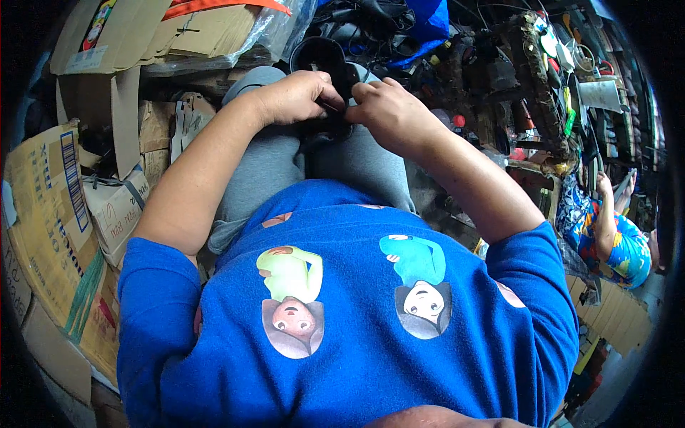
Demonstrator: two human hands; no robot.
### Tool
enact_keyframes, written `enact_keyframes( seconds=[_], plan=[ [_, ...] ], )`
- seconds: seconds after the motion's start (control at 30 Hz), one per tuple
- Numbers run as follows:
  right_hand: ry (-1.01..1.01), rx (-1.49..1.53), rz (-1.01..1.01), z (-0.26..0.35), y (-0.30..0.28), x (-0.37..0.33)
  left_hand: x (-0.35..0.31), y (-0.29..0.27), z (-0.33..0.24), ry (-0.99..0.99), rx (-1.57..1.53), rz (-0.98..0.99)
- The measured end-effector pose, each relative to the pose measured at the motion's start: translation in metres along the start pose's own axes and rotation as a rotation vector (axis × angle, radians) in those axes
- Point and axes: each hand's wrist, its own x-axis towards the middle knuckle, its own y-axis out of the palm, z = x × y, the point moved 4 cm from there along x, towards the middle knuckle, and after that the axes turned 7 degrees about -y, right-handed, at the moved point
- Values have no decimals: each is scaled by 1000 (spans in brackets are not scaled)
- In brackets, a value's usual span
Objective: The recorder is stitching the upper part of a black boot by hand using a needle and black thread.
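A black object (317, 55) with a wide rounded opening lies across my lap, between the knees of my grey trousers (267, 167). Its exact kind is too dark to make out. My left hand (303, 98) is closed at its near left side, fingers curled inward and pinching. Close by on the right, my right hand (385, 113) is closed too, with thumb and fingers pressed together on the dark material. The two hands nearly meet, and their fingertips are partly lost in shadow.
Cardboard boxes (53, 214) stack up on the left. Ahead lies a heap of black items (364, 32) beside a blue sheet (429, 25). Cluttered shelving (531, 78) stands at right, and a person in a colourful shirt (628, 246) sits beyond it.
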Motion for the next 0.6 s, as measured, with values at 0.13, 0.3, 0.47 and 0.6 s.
enact_keyframes(
  seconds=[0.13, 0.3, 0.47, 0.6],
  plan=[
    [16, -15, 53, 2, 5, 10, 8, -1, 9, -42, 33, -164],
    [52, 107, -32, -11, 7, -1, 9, -6, 7, -4, -82, -214],
    [135, 365, -196, -12, 23, 0, -3, -1, 6, 76, 13, -355],
    [212, 567, -211, -23, 19, -18, -54, 4, -19, -24, 123, -741]
  ],
)
